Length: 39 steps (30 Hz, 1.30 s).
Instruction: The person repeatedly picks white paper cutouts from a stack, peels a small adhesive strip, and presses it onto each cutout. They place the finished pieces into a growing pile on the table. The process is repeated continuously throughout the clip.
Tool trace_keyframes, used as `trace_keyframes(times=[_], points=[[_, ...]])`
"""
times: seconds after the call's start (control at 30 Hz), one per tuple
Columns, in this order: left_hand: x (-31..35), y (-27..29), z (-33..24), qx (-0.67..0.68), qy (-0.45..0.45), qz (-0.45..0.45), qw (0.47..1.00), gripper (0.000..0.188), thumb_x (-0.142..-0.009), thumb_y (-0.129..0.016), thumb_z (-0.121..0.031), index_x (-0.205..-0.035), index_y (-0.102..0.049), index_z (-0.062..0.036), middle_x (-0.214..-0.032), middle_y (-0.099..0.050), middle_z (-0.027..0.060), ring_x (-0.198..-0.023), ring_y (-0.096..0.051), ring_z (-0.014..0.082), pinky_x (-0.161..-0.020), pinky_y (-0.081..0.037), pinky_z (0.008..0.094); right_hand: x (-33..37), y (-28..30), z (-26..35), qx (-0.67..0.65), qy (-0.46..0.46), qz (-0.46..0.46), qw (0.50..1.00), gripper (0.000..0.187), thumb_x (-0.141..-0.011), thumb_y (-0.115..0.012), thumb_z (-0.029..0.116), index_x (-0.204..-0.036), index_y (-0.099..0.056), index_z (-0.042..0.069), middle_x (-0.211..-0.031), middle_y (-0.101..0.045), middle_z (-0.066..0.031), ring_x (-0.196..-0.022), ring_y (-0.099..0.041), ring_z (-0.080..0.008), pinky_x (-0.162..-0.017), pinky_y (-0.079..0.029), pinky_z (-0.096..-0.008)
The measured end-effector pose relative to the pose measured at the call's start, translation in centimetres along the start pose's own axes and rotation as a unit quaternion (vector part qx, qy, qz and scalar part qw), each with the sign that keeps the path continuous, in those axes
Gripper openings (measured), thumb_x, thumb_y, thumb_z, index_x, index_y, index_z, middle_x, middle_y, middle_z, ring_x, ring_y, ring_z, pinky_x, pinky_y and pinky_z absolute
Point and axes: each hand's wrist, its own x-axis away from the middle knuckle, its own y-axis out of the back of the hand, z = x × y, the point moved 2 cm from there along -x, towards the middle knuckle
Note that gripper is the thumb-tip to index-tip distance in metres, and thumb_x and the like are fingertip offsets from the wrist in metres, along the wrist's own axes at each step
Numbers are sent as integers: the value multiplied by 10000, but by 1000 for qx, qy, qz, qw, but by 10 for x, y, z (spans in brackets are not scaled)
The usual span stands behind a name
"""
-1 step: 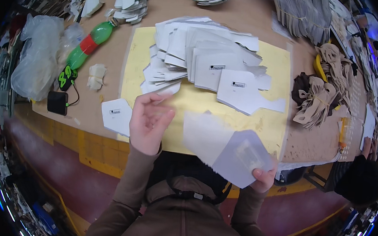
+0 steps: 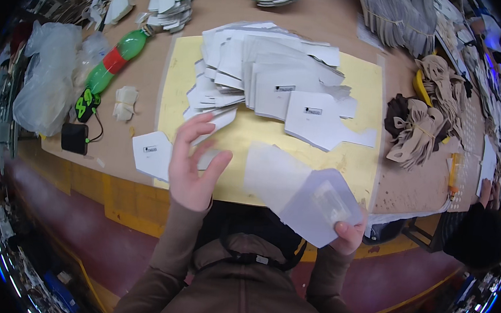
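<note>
My right hand [image 2: 348, 235] pinches the lower right edge of a grey-lavender cut piece [image 2: 308, 212], its thumb on top. The piece bears a small whitish rectangular patch [image 2: 333, 201], and a thin, pale translucent sheet [image 2: 270, 173] spreads from its left side. To the left, my left hand [image 2: 193, 166] is raised above the near edge of a yellow sheet [image 2: 237, 140] with its fingers apart. A small pale shape shows between its thumb and fingers; whether it touches the hand I cannot tell. Beyond lies a loose pile of white cut pieces [image 2: 272, 84].
One white labelled piece [image 2: 151, 152] lies left of my left hand. Farther left are a green bottle [image 2: 99, 78], a black device [image 2: 74, 138] with a cable and a plastic bag [image 2: 44, 91]. Bundled beige pieces [image 2: 422, 133] lie right. Another person's hand [image 2: 486, 192] shows far right.
My left hand's fingers have lifted and spread slightly, and a small pale shape now shows between them. My right hand and its piece stay nearly still.
</note>
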Motion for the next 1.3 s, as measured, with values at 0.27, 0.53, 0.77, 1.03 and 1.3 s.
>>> trace_keyframes(times=[0.27, 0.53, 0.77, 1.03, 1.3], points=[[12, -26, -62, -39, -253, 259, 931, 272, -722, -829, -1, -986, -769, -22, -1074, -729, 125, -857, -691, 245, -729, -572, 328, -12, -35, 0, 79, 12, 91, 993, 305, -914, -735, 111, -1162, -676, -57, -1158, -704, -104, -1040, -659, -185, -922, -499, -323], [3, -12, -64, -132, -350, 284, 883, 257, -727, -821, -28, -975, -761, 2, -973, -744, 131, -777, -722, 222, -615, -579, 312, -22, -63, 11, 284, 72, 207, 933, 280, -907, -723, 70, -1164, -668, -27, -1158, -680, -171, -994, -691, -291, -877, -526, -342], [3, -3, -75, -229, -373, 322, 839, 288, -743, -762, -15, -1015, -706, 60, -1034, -724, 167, -749, -723, 228, -597, -574, 304, -17, -80, 12, 433, 103, 193, 874, 297, -926, -672, 33, -1200, -605, -59, -1096, -639, -218, -916, -654, -402, -797, -537, -395], [8, -5, -61, -294, -417, 311, 802, 326, -684, -750, -45, -986, -684, 59, -1033, -698, 148, -638, -672, 194, -540, -535, 302, -24, -90, -5, 497, 118, 183, 840, 187, -907, -656, 0, -1058, -581, -80, -970, -587, -211, -795, -591, -403, -685, -496, -447], [12, -9, -45, -212, -338, 270, 876, 209, -666, -720, 23, -861, -650, -7, -917, -677, 84, -570, -618, 216, -522, -502, 318, -28, -92, -6, 463, 100, 213, 855, 115, -924, -626, -7, -998, -563, -69, -944, -559, -204, -781, -571, -401, -685, -479, -442]])
